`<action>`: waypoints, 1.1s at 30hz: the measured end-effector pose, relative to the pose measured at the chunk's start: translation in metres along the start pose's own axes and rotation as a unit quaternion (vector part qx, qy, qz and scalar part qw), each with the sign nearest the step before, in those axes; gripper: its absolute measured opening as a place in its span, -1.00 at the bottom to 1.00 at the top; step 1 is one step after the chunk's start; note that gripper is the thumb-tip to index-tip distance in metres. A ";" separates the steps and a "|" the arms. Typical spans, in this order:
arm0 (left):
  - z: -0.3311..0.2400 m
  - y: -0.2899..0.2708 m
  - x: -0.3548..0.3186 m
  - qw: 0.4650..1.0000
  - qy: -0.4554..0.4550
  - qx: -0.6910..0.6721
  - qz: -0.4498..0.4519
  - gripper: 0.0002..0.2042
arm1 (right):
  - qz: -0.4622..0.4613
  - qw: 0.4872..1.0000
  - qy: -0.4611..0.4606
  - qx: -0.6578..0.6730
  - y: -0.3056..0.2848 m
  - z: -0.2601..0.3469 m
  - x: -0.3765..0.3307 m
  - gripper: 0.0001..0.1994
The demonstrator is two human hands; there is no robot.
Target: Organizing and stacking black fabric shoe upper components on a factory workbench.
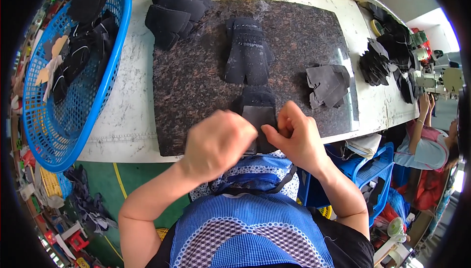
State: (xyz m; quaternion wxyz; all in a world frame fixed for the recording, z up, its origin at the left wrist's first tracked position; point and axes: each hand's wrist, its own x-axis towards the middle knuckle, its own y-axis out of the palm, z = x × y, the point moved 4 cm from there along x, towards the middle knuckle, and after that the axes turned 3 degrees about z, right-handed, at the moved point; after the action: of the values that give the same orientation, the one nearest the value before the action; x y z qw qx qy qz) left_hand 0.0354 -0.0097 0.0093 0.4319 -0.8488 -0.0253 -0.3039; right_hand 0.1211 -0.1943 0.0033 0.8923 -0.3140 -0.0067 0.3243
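Right in front of me, at the near edge of a dark speckled stone slab point(196, 76), lies a black cut fabric piece point(259, 93) with a smaller grey piece point(258, 114) on top. My left hand point(221, 138) is closed like a fist over the left side of these pieces, slightly blurred. My right hand point(299, 135) is at their right edge, fingers curled, thumb tip by the grey piece. Whatever either hand grips is hidden. Farther up the slab is an overlapping row of black pieces point(249, 54). A stack of grey pieces point(327, 84) sits to the right.
Black cut pieces point(179, 10) are piled at the slab's far left corner. A blue plastic basket point(125, 27) with fabric parts stands on the left. More dark pieces point(375, 62) lie on the right. Below the table's right edge is a blue crate point(380, 170); another person point(427, 143) works beyond.
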 end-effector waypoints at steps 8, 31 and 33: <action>-0.020 0.031 -0.017 0.977 0.005 0.063 0.204 -0.08 | -0.042 0.985 -0.078 0.148 -0.050 0.016 0.057 -0.85; 0.097 0.015 0.067 0.998 0.009 0.054 0.021 -0.84 | -0.288 0.935 -0.133 0.158 -0.081 0.022 0.121 -0.77; 0.097 0.011 0.068 0.998 -0.008 0.052 0.047 -0.88 | -0.362 0.897 -0.249 0.046 -0.091 0.058 0.064 -0.83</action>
State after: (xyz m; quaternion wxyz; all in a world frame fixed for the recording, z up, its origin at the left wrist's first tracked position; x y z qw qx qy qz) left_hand 0.1422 0.0411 -0.0044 0.4889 -0.8278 -0.0046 -0.2751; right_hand 0.2109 -0.1786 0.0893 0.9306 -0.1571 -0.3272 0.0466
